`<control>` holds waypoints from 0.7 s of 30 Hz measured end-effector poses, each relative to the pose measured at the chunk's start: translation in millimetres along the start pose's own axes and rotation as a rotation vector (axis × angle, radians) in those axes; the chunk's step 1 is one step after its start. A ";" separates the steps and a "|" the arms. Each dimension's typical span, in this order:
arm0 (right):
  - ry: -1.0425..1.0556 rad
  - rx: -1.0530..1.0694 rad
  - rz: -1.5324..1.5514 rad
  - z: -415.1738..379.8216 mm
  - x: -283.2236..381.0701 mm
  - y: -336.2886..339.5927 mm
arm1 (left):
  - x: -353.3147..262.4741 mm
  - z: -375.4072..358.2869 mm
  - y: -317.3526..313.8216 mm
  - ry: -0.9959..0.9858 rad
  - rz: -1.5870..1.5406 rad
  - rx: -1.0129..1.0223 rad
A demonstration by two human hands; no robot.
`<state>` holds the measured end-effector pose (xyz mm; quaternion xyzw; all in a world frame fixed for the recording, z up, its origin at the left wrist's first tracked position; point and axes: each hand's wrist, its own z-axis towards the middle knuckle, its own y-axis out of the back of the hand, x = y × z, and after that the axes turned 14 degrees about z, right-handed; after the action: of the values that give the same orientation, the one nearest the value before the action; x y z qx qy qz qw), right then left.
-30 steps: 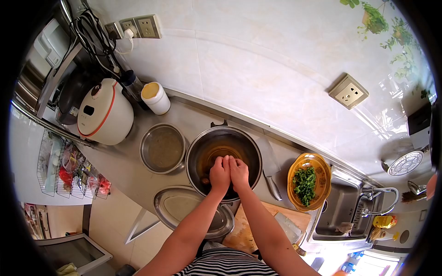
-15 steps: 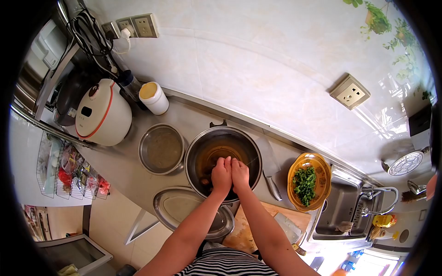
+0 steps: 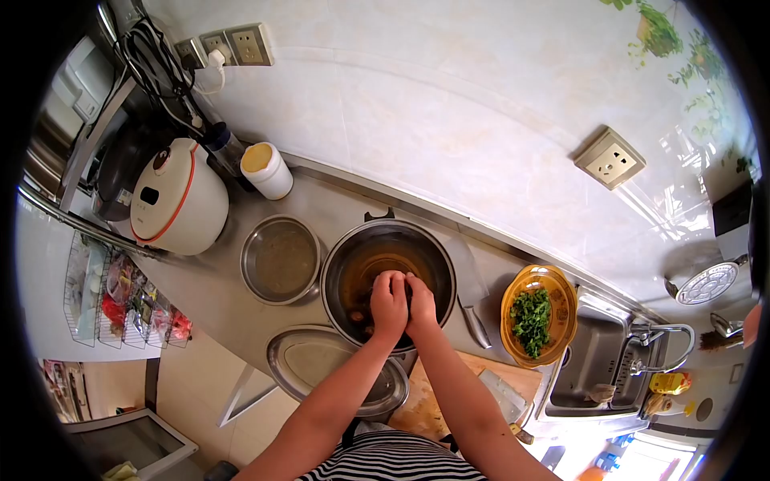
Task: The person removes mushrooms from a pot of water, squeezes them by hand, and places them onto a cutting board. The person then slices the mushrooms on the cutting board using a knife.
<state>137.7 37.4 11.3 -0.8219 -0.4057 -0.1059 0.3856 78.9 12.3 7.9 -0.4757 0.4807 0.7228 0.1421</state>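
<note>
Brownish liquid with dark pieces lies in a deep metal pot (image 3: 333, 276) at the middle of the counter. My left hand (image 3: 389, 305) and my right hand (image 3: 420, 306) are cupped together over the pot, side by side, fingers curled inward. Something dark shows between the two palms, too hidden to name. A metal bowl (image 3: 281, 260) stands left of the pot, and an oval metal tray (image 3: 309, 358) lies below it. Right of the pot rests a cleaver (image 3: 473, 317), beside a yellow bowl (image 3: 568, 309) of chopped greens (image 3: 532, 323).
A wooden cutting board (image 3: 421, 405) with another blade (image 3: 504, 397) lies near my body. The sink (image 3: 585, 377) with its faucet is at the right. A rice cooker (image 3: 180, 200) and a white jar (image 3: 269, 172) stand at the back left.
My hands have parted slightly, opening a small gap between them where something dark now shows. The pot and bowls have stayed in place.
</note>
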 end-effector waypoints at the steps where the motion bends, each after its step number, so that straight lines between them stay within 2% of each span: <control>1: -0.083 0.022 0.194 2.9 -0.8 2.5 | 0.5 -0.5 -0.9 0.047 -0.129 -0.033; 2: -0.082 0.022 0.195 5.3 -2.4 5.4 | 0.9 -1.1 -1.5 0.095 -0.259 -0.065; 3: -0.124 0.092 0.276 6.2 -3.8 7.2 | -1.4 -1.3 0.3 0.094 -0.259 -0.065; 4: -0.166 0.162 0.356 6.4 -5.4 9.5 | -3.6 -2.1 2.4 0.043 -0.288 -0.084; 6: -0.144 0.171 0.312 4.2 -10.2 10.6 | -7.4 -2.9 6.7 -0.008 -0.318 -0.104; 8: -0.085 0.171 0.223 -0.9 -12.2 10.5 | -7.2 -1.3 12.6 -0.263 -0.134 -0.154; 9: -0.085 0.172 0.222 -4.6 -13.2 9.6 | -4.9 -1.2 15.6 -0.263 -0.135 -0.155; 11: 0.014 0.117 0.066 -11.9 -16.0 6.5 | -0.8 -2.3 20.8 -0.317 -0.035 -0.009; 16: 0.002 0.043 0.021 -13.9 -12.0 1.6 | -4.0 -3.5 17.9 -0.225 -0.014 -0.047; 19: 0.017 0.056 0.013 -7.9 -13.6 6.2 | -3.7 -4.0 16.0 -0.155 0.061 -0.046; 21: 0.039 0.160 -0.052 0.1 -15.4 12.3 | -0.7 -3.4 12.3 -0.160 0.076 -0.055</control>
<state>137.0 23.9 -3.0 -0.7754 -0.4263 -0.0992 0.4551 72.9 3.5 15.1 -0.4017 0.4657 0.7761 0.1395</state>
